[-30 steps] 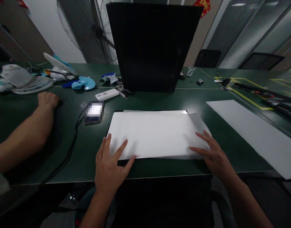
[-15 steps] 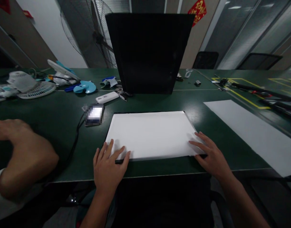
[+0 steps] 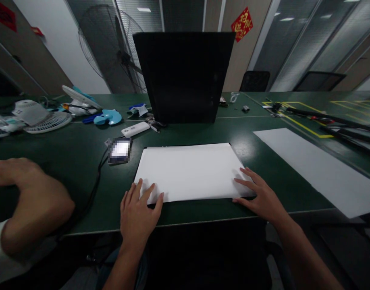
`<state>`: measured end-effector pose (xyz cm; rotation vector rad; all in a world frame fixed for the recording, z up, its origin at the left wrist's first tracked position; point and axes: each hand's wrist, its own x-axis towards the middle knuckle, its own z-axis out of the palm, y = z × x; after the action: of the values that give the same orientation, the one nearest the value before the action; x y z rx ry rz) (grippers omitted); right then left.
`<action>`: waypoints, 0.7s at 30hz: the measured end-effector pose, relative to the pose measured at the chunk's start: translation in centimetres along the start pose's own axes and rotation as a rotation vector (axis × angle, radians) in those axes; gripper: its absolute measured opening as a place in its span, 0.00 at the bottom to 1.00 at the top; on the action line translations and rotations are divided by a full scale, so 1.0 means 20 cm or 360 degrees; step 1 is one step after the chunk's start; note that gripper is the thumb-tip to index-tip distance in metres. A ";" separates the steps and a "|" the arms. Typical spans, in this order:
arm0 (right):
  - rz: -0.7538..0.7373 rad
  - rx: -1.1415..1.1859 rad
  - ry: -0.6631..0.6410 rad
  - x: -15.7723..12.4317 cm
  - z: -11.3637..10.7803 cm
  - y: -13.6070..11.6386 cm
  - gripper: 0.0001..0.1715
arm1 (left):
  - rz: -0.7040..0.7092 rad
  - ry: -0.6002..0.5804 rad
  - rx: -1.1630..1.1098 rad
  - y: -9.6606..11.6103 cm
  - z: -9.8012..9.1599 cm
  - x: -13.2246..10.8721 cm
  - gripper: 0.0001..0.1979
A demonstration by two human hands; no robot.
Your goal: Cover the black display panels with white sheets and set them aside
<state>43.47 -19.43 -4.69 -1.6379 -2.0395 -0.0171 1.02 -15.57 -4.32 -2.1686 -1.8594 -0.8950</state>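
Observation:
A flat white sheet (image 3: 189,171) lies in front of me on the green table (image 3: 185,213), with thin dark edges showing along its sides. What lies beneath it is hidden. My left hand (image 3: 140,211) is spread, its fingertips over the sheet's near left corner. At the near right corner rests my right hand (image 3: 260,197), fingers apart, with the thumb by the sheet's front edge. Neither hand grips anything.
A large black panel (image 3: 185,76) stands upright behind the sheet. Another person's arm (image 3: 36,201) rests at the left. A badge-like card (image 3: 119,150) with a cord, a white device (image 3: 136,129) and a white fan (image 3: 46,121) lie left. A long white sheet (image 3: 318,169) lies right.
The camera view has tilted up slightly. My right thumb has moved left along the sheet's front edge. My left hand stays at its corner.

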 end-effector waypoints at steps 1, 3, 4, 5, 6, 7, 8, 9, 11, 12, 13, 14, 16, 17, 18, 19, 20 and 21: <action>0.0004 -0.0002 -0.0013 0.00 0.00 0.00 0.34 | -0.0012 0.0008 -0.0003 0.00 0.00 0.00 0.19; 0.0002 -0.0010 -0.0038 0.00 0.01 0.01 0.36 | -0.0027 0.0027 -0.0005 0.00 0.00 0.00 0.18; -0.0002 -0.0018 -0.0045 0.00 0.01 0.02 0.37 | -0.0027 0.0036 -0.0008 0.00 0.00 -0.01 0.17; -0.0008 -0.0027 -0.0055 0.00 0.01 0.02 0.39 | -0.0023 0.0041 -0.0013 0.00 0.00 -0.01 0.17; -0.0015 -0.0041 -0.0069 0.00 0.01 0.03 0.40 | -0.0017 0.0048 -0.0019 0.00 0.00 -0.01 0.17; -0.0022 -0.0059 -0.0089 0.00 0.02 0.03 0.41 | -0.0013 0.0053 -0.0023 0.00 0.00 -0.01 0.17; -0.0030 -0.0080 -0.0113 0.00 0.02 0.03 0.42 | -0.0013 0.0058 -0.0025 0.00 0.00 -0.01 0.17; -0.0041 -0.0101 -0.0138 0.00 0.02 0.03 0.43 | -0.0017 0.0061 -0.0026 0.00 0.00 -0.01 0.17; -0.0067 -0.0133 -0.0165 0.00 0.02 0.02 0.43 | -0.0030 0.0062 -0.0025 0.00 0.00 -0.01 0.17; -0.0076 -0.0144 -0.0154 0.00 0.02 0.02 0.42 | -0.0033 0.0061 -0.0022 0.00 0.00 -0.01 0.17; -0.0075 -0.0159 -0.0123 0.00 0.01 0.03 0.39 | -0.0029 0.0057 -0.0016 0.00 -0.01 -0.01 0.17; -0.0056 -0.0189 -0.0070 0.00 0.00 0.05 0.36 | -0.0017 0.0052 -0.0009 0.00 -0.01 -0.01 0.17; 0.0081 -0.0329 0.0095 -0.01 -0.03 0.13 0.34 | 0.0042 0.0025 -0.0006 0.00 -0.03 -0.01 0.19; 0.0198 -0.0438 0.0179 -0.02 -0.06 0.19 0.35 | 0.0080 0.0000 -0.0014 0.00 -0.04 0.00 0.20; 0.0347 -0.0562 0.0247 -0.04 -0.08 0.27 0.38 | 0.0115 -0.0029 -0.0027 0.00 -0.05 0.00 0.21; 0.0518 -0.0689 0.0283 -0.07 -0.11 0.35 0.43 | 0.0141 -0.0059 -0.0040 0.00 -0.06 0.00 0.23; 0.0686 -0.0798 0.0264 -0.10 -0.14 0.45 0.47 | 0.0153 -0.0090 -0.0051 0.00 -0.06 0.00 0.26; 0.0860 -0.0884 0.0238 -0.13 -0.17 0.54 0.52 | 0.0150 -0.0115 -0.0055 0.00 -0.06 0.00 0.28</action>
<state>54.97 -20.04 -6.18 -2.3967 -1.4945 -0.5376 0.58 -16.14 -3.32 -2.3173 -1.7688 -0.8472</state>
